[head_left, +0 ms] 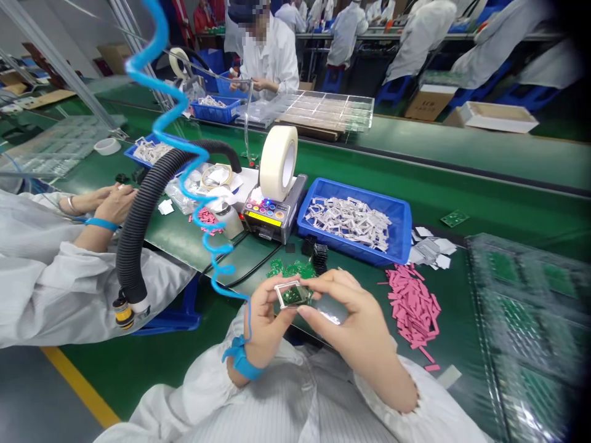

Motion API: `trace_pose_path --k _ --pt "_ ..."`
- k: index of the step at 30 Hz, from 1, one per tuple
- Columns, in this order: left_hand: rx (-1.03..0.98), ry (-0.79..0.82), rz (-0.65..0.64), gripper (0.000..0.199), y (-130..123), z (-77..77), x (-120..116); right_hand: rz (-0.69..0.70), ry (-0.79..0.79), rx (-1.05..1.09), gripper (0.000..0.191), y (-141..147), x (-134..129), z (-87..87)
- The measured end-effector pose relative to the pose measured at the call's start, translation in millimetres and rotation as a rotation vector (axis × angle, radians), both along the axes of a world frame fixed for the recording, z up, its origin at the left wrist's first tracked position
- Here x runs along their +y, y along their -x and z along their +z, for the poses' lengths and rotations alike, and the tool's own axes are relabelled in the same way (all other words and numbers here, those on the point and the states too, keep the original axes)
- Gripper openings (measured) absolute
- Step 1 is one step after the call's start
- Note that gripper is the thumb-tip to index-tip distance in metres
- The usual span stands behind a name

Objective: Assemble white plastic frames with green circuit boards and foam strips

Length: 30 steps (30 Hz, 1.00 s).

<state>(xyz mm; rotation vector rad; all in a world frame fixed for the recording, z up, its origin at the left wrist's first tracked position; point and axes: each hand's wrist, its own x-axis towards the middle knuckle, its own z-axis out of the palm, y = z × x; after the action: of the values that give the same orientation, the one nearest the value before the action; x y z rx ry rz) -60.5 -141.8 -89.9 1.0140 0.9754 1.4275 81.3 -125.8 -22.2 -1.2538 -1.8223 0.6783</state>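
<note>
Between both hands, above the near table edge, is a small white plastic frame with a dark, glossy panel at its right part. My left hand pinches the frame's left side, a blue strap around its wrist. My right hand closes thumb and fingertips on the right end of the same piece. Whether the panel sits fully inside the frame I cannot tell. Just beyond the fingers lie small green circuit boards and a stack of black parts.
A blue bin of white frames stands beyond my hands, beside a tape dispenser. Pink strips, white pieces and clear trays lie right. A coiled blue cord and black hose hang left, near a co-worker's hands.
</note>
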Motion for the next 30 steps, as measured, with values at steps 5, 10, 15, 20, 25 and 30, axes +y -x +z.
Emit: trace_pose_path --k 5,10,15,20,25,30 --pt "0.103 -0.071 0.069 0.03 -7 -0.4 -3 -0.109 -0.146 -0.109 0.018 9 -2 -8.9" --pt "0.132 -0.065 0.187 0.032 -15 -5.6 -1 -0.2 -0.224 -0.145 0.02 18 -1 -18.5" --pt "0.106 -0.03 0.331 0.026 -21 -12.2 5 -0.259 -0.138 -0.027 0.024 29 3 -27.6" --pt "0.118 0.01 0.406 0.032 -24 -20.5 9 -0.225 0.089 0.178 0.028 32 11 -36.0" --pt "-0.064 0.178 0.276 0.034 -21 -14.4 10 -0.16 0.066 -0.202 0.036 28 3 -29.0" --pt "-0.365 0.327 -0.073 0.024 -7 -7.8 12 -0.143 0.038 -0.369 0.042 -39 -3 -22.0"
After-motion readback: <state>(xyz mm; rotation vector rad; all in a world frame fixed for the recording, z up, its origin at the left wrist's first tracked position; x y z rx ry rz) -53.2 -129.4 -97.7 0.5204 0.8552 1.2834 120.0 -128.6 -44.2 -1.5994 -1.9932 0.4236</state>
